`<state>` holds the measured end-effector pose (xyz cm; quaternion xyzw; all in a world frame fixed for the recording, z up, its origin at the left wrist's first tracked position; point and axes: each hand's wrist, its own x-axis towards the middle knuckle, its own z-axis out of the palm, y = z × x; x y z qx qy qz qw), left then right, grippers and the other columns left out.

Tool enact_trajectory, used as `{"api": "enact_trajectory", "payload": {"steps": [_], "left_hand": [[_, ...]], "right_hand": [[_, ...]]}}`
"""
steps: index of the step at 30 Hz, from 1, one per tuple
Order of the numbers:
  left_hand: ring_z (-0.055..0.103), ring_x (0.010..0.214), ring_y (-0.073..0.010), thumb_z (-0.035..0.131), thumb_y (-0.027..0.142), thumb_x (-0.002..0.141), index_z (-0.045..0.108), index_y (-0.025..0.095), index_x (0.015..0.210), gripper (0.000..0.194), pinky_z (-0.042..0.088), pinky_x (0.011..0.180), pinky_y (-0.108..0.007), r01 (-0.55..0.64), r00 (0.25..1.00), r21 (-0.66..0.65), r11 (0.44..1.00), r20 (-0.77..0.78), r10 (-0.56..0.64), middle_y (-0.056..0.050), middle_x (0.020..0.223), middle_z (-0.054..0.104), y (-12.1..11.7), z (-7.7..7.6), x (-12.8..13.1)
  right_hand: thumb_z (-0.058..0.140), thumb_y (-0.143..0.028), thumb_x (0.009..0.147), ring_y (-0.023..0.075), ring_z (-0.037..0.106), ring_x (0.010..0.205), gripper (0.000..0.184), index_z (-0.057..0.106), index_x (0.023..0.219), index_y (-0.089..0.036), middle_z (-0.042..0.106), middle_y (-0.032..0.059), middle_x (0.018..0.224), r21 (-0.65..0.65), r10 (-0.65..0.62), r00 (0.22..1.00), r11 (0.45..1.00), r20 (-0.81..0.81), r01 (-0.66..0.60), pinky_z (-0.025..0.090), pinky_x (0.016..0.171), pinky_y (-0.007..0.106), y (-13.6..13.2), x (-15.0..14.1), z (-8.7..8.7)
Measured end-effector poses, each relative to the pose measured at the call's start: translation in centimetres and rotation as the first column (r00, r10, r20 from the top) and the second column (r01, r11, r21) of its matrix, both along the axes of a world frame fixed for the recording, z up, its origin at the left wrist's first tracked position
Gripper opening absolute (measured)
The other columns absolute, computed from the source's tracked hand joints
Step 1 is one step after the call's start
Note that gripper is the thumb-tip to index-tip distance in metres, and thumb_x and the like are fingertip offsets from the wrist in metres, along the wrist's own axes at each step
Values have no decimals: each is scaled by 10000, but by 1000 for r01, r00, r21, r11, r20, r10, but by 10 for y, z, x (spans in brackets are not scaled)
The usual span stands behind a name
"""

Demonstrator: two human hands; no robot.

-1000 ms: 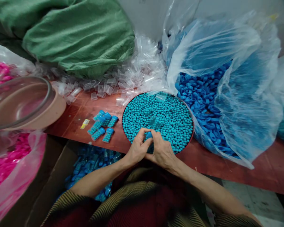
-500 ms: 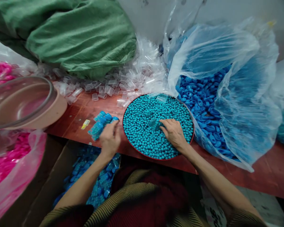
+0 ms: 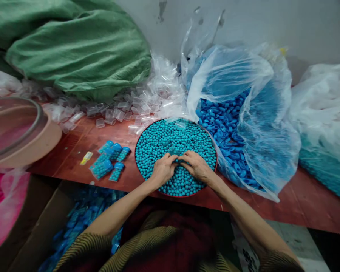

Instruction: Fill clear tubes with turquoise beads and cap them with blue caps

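Observation:
My left hand and my right hand meet over a round red-rimmed tray filled with turquoise beads. Fingertips of both hands are pinched together around something small and bluish, mostly hidden by the fingers. Just beyond the left fingertips, a clear plastic container sits among the beads. To the left on the table lies a group of small bead-filled bottles with blue caps; one filled bottle lies a little nearer the front edge.
Empty clear containers are heaped behind, below a green cloth sack. An open plastic bag of blue caps stands right of the tray. A pinkish basin is at left. Below the table edge, a box holds filled bottles.
My left hand has left the capped bottles and moved right over the beads to meet my right hand. The bottles now lie free on the table. The view has shifted right.

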<state>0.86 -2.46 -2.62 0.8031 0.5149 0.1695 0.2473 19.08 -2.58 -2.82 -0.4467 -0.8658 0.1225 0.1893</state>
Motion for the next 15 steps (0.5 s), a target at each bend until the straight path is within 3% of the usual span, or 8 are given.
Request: {"api": "enact_trajectory", "payload": {"steps": [4,7,9,11,13,15], "left_hand": [[590,817,-192,469,254,877,609,204,1078,249,473,734,-292,24,999,17,1000,31,-25,-74,940,582,4,0,-1],[592,874,-195,474,242,869,589,186,1048,219,475,790,-307,29,998,40,999,49,-31,-78,980,593,7,1,-3],[594,920,-207,473,234,863,573,178,1039,210,466,837,-329,28,996,46,999,86,-32,-84,1005,612,8,2,-5],[603,928,-214,481,247,856,568,183,1030,206,460,853,-339,16,993,24,1000,117,-19,-81,994,636,9,3,-6],[616,877,-209,495,269,846,572,193,1019,205,464,824,-328,-12,991,-18,1000,134,15,-64,922,654,10,5,-8],[616,806,-195,509,280,833,581,194,1002,202,464,775,-306,-36,986,-59,998,159,45,-45,837,650,11,6,-9]], "right_hand": [[517,-285,890,199,549,851,161,610,983,-193,607,58,869,6,-21,983,1000,182,20,413,734,301,1,7,12],[562,-310,865,181,571,838,141,609,932,-196,618,47,886,-43,-69,977,996,199,79,414,724,272,6,17,23],[560,-316,866,174,585,829,145,613,947,-208,630,42,914,-36,-168,967,983,191,178,418,713,264,18,25,29],[526,-312,882,194,591,872,179,613,996,-204,634,63,976,40,-363,917,932,163,361,422,718,277,41,34,31],[503,-317,891,237,580,938,264,595,1093,-174,617,112,1047,122,-569,812,822,133,556,423,733,306,70,44,30],[534,-302,869,272,566,959,341,574,1171,-150,602,149,1084,109,-645,742,763,181,637,419,739,327,98,53,25]]}}
